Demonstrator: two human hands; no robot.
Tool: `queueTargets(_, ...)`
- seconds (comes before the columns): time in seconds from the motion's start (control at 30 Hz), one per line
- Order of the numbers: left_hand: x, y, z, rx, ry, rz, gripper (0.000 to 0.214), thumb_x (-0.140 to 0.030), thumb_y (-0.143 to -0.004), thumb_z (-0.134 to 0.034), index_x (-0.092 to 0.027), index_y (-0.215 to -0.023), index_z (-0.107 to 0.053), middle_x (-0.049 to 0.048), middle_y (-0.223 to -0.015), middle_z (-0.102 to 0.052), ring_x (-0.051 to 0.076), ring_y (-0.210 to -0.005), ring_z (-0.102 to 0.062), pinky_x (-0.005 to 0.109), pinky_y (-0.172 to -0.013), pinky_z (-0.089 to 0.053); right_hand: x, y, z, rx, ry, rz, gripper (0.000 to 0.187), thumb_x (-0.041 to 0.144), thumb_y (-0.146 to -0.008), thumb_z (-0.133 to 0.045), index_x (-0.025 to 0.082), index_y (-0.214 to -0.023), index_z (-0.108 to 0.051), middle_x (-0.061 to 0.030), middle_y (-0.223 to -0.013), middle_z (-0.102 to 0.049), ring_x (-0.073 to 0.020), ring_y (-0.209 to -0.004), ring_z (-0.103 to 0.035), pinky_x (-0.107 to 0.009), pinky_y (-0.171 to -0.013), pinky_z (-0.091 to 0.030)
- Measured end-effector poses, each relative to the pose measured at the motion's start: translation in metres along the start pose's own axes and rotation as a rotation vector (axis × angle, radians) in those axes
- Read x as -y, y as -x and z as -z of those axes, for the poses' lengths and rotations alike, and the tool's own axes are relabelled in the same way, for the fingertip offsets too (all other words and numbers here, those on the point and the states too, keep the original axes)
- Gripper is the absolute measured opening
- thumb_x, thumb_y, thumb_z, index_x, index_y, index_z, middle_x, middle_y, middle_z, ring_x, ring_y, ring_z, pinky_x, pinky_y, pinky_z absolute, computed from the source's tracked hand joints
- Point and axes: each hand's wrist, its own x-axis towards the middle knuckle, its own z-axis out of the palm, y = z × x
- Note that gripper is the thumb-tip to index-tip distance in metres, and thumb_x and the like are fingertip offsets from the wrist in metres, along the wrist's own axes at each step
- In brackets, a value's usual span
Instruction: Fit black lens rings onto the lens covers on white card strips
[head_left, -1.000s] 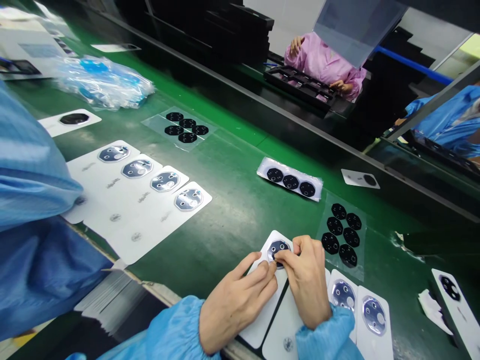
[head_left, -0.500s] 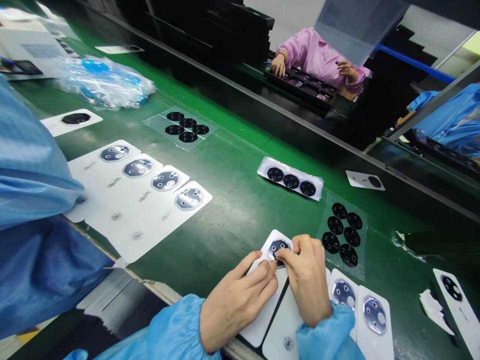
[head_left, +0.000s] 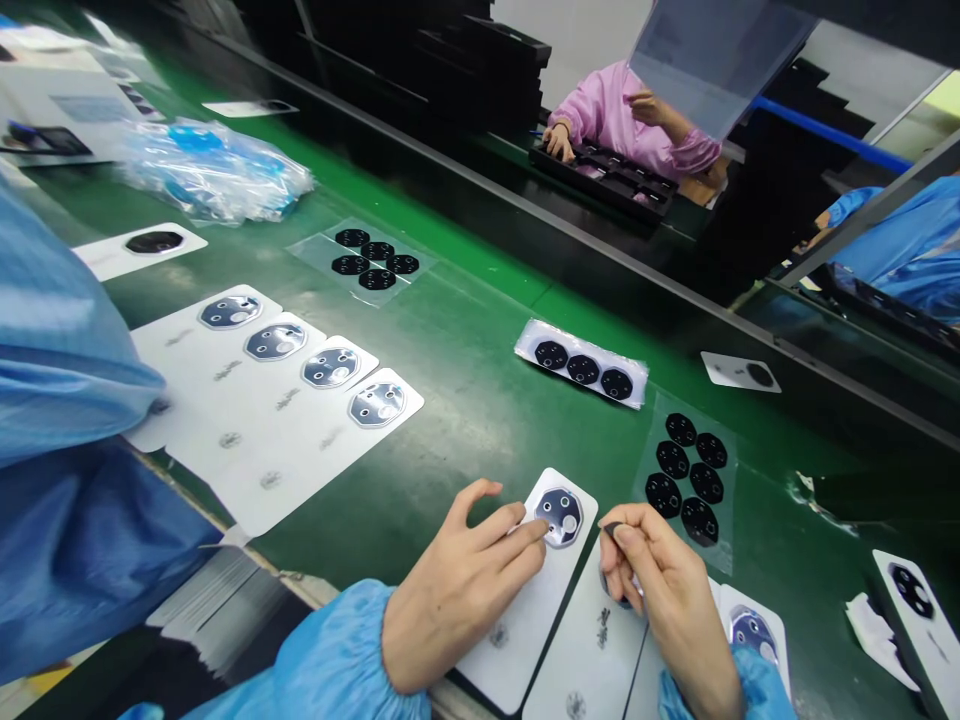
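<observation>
Left hand: spread over our white round-cornered panel, fingertip at its shiny blue octagonal plate
Right hand: pinching a small black piece (mostly hidden)
Piece: might drop if our pinch slackens
Plate: might smudge if our fingertip drags

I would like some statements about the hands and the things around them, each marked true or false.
1. The left hand touches a white panel. True.
2. The right hand holds a pen. False: it pinches a small dark piece.
3. The white strip carries three dark discs. True.
4. The clear sheet nearest the right hand carries four dark discs. False: it carries six.
5. The person opposite wears pink. True.
</observation>
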Motion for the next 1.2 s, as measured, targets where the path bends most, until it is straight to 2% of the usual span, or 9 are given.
queueTargets(0.13,0.007,0.000,-0.001,0.022,-0.071,-0.015,0.025,0.000,-0.090,-0.038,-0.013,-0.081,-0.058,0.0030,-0.096,-0.068,0.014,-0.085,-0.055,0.043,-0.097,-0.029,-0.003,-0.004,0.003,-0.027,-0.062,0.000,0.023,0.040,-0.084,-0.057,0.019,-0.088,-0.067,-0.0013,-0.072,-0.063,-0.0114,-0.058,-0.057,-0.024,-0.058,-0.049)
queueTargets(0.27,0.009,0.002,-0.004,0.041,-0.097,-0.044,0.026,0.000,-0.090,-0.038,-0.013,-0.081,-0.059,0.0040,-0.097,-0.068,0.014,-0.089,-0.055,0.044,-0.099,-0.028,-0.002,-0.007,0.002,0.001,-0.037,0.063,0.023,0.037,-0.084,-0.057,0.023,-0.093,-0.071,-0.0045,-0.091,-0.066,-0.0171,-0.078,-0.064,-0.030,-0.075,-0.053)
queueTargets(0.37,0.010,0.004,-0.005,0.059,-0.113,-0.055,0.027,-0.001,-0.090,-0.036,-0.013,-0.081,-0.059,0.0046,-0.099,-0.068,0.015,-0.092,-0.054,0.044,-0.100,-0.027,-0.001,-0.008,0.000,0.002,-0.050,0.028,0.024,0.039,-0.082,-0.059,0.022,-0.094,-0.071,-0.0048,-0.090,-0.065,-0.0173,-0.075,-0.064,-0.030,-0.072,-0.055)
queueTargets(0.5,0.009,0.005,-0.005,0.092,-0.155,-0.077,0.029,-0.003,-0.092,-0.035,-0.014,-0.084,-0.060,0.0047,-0.104,-0.067,0.015,-0.093,-0.052,0.045,-0.101,-0.025,-0.002,-0.011,-0.003,-0.037,-0.030,0.022,0.019,0.038,-0.079,-0.063,0.021,-0.085,-0.072,-0.0035,-0.083,-0.063,-0.0142,-0.066,-0.060,-0.026,-0.063,-0.052)
queueTargets(0.7,0.007,0.001,-0.002,0.105,-0.230,-0.139,0.034,-0.004,-0.093,-0.030,-0.013,-0.086,-0.062,0.0059,-0.098,-0.067,0.015,-0.094,-0.051,0.043,-0.102,-0.025,0.002,-0.021,-0.012,-0.021,0.060,0.096,0.012,0.030,-0.078,-0.063,0.020,-0.074,-0.068,-0.0035,-0.081,-0.060,-0.0160,-0.076,-0.058,-0.024,-0.065,-0.048)
queueTargets(0.77,0.006,-0.001,-0.001,0.111,-0.251,-0.157,0.035,-0.004,-0.093,-0.029,-0.013,-0.087,-0.062,0.0064,-0.097,-0.067,0.015,-0.094,-0.050,0.043,-0.103,-0.025,0.002,-0.024,-0.016,-0.015,0.037,0.085,0.008,0.028,-0.077,-0.063,0.020,-0.081,-0.065,-0.0020,-0.081,-0.060,-0.0149,-0.075,-0.058,-0.024,-0.065,-0.049)
queueTargets(0.87,0.006,-0.001,0.000,0.117,-0.268,-0.171,0.036,-0.004,-0.093,-0.029,-0.012,-0.087,-0.063,0.0071,-0.099,-0.066,0.016,-0.095,-0.049,0.045,-0.102,-0.024,0.000,-0.028,-0.020,-0.035,-0.021,0.056,0.017,0.026,-0.075,-0.064,0.021,-0.091,-0.058,0.0005,-0.079,-0.058,-0.0138,-0.073,-0.058,-0.024,-0.065,-0.049)
queueTargets(1.0,0.007,0.001,-0.001,0.128,-0.275,-0.166,0.036,-0.004,-0.093,-0.028,-0.013,-0.088,-0.063,0.0066,-0.100,-0.066,0.016,-0.096,-0.049,0.045,-0.105,-0.021,-0.004,-0.029,-0.021,-0.042,0.100,0.028,0.011,0.030,-0.082,-0.059,0.020,-0.079,-0.055,0.0005,-0.077,-0.056,-0.0126,-0.068,-0.056,-0.024,-0.064,-0.046)
queueTargets(1.2,0.008,0.005,-0.003,0.148,-0.258,-0.173,0.031,-0.005,-0.092,-0.032,-0.013,-0.090,-0.063,0.0071,-0.103,-0.065,0.016,-0.098,-0.049,0.048,-0.109,-0.014,-0.003,-0.028,-0.024,-0.108,0.406,0.257,0.014,0.020,-0.089,-0.048,0.022,-0.080,-0.059,-0.0024,-0.090,-0.050,-0.0153,-0.081,-0.054,-0.026,-0.071,-0.044)
